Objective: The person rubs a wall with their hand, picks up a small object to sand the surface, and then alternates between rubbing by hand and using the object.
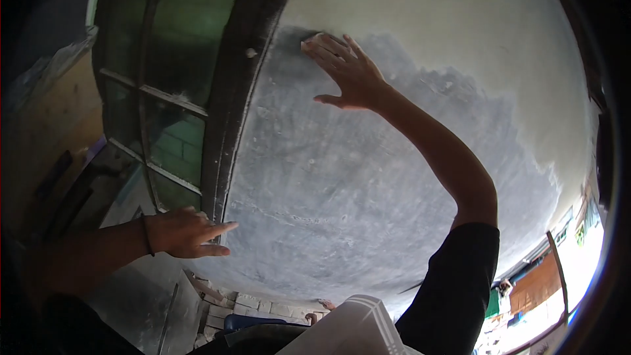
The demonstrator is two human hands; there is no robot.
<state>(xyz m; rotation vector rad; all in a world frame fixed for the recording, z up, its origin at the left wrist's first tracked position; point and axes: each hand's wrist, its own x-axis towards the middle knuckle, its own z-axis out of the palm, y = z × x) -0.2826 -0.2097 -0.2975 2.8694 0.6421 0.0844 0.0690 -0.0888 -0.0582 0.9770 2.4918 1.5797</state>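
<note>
outdoor side of a building under repair or construction: a rough grey plastered wall (368,177) with a paler dry patch (460,20) near its top, beside a dark wooden window frame (227,92) with dusty glass panes (177,46). loose bricks or stone blocks (256,306) lie at the wall's foot, and a sunlit street with buildings (545,283) shows at far right

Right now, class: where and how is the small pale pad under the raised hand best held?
Probably by its flat back, coming from the front: the pad lies flush on the grey wall, so the right hand presses it with spread fingers; no edge stands free to pinch.
</note>
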